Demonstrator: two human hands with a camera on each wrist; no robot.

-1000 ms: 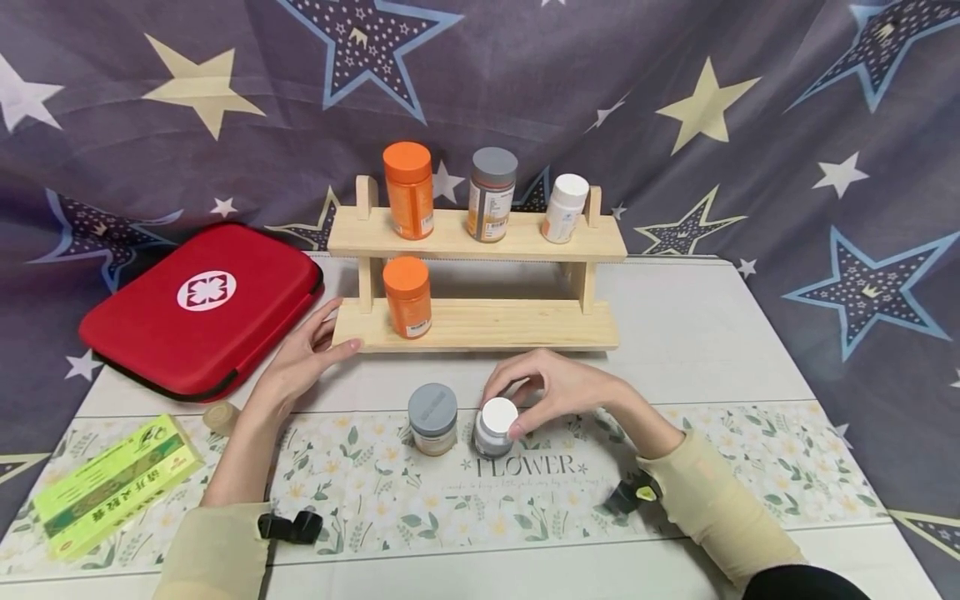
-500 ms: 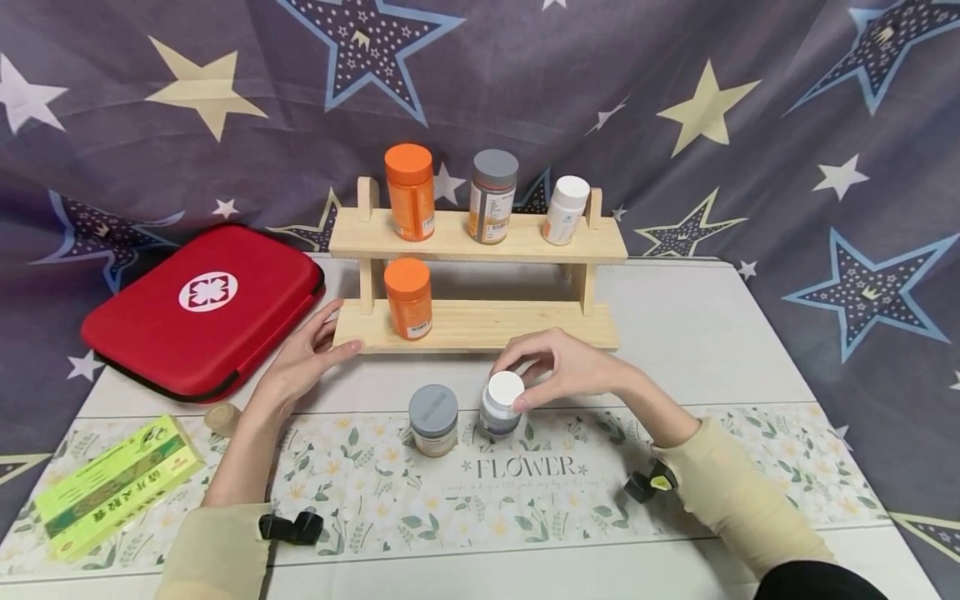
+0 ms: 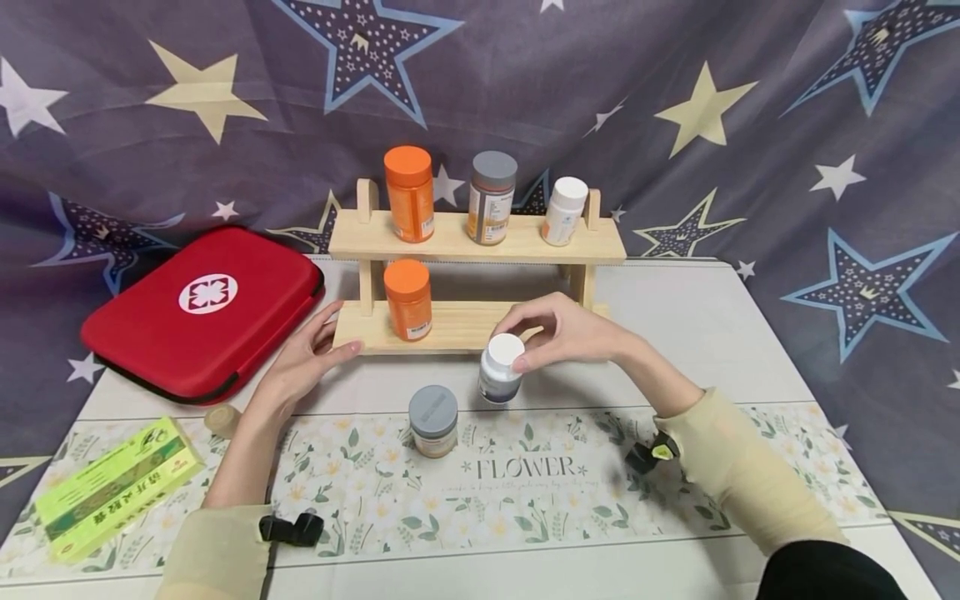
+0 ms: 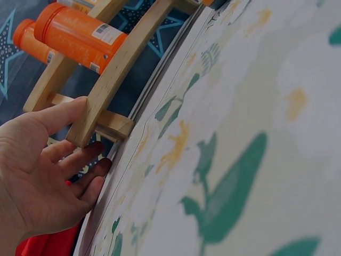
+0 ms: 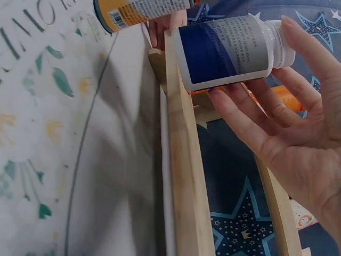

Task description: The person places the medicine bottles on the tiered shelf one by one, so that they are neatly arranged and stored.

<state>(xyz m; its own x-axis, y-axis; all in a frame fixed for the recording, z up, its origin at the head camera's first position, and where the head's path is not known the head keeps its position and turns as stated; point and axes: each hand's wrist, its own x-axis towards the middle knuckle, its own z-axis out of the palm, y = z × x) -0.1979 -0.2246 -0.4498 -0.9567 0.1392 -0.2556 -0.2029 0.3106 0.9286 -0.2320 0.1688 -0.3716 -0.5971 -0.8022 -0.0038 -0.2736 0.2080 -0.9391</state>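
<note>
My right hand (image 3: pixel 570 335) pinches a white pill bottle (image 3: pixel 498 375) near its cap and holds it upright, just in front of the lower board of a wooden two-tier shelf (image 3: pixel 480 235). In the right wrist view, this bottle (image 5: pixel 224 53) shows a blue and silver label with small print. My left hand (image 3: pixel 298 362) grips the left end of the lower board, thumb on the front corner; the left wrist view shows the thumb and fingers (image 4: pixel 88 168) around that end. A grey-lidded jar (image 3: pixel 433 421) stands on the table below the bottle.
The upper board carries an orange jar (image 3: pixel 409 196), a grey-lidded bottle (image 3: pixel 492 200) and a small white bottle (image 3: pixel 565 212). Another orange jar (image 3: pixel 408 302) stands on the lower board. Left lie a red first-aid case (image 3: pixel 206 325), a yellow-green box (image 3: pixel 116 492) and a small beige cylinder (image 3: pixel 221 420).
My right hand has lifted the white pill bottle off the floral table mat and moved it away from me, toward the shelf. The left hand stays on the shelf end.
</note>
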